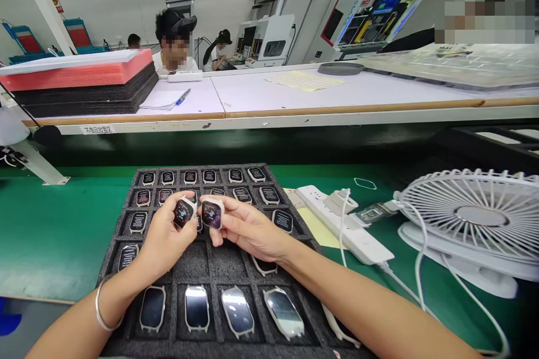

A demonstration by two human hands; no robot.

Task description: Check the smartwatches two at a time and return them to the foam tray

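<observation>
My left hand [168, 235] grips a smartwatch body [184, 212] with a light frame and a lit dark screen. Right beside it, my right hand [248, 227] pinches a second smartwatch body [212, 214], its screen also lit with a small picture. Both are held up over a black foam tray [191, 262], screens toward me. In the tray's square pockets lie several more strapless watch bodies; those at the back show white text, while the front row, with a watch [196, 307] among them, has dark, reflecting screens. My hands and forearms hide some pockets.
On the green bench right of the tray are a white power strip [345, 224] with cables and a white fan [475, 216]. A shelf [252, 95] behind carries foam sheets [84, 81], a pen [183, 96] and paper. Other people sit beyond it.
</observation>
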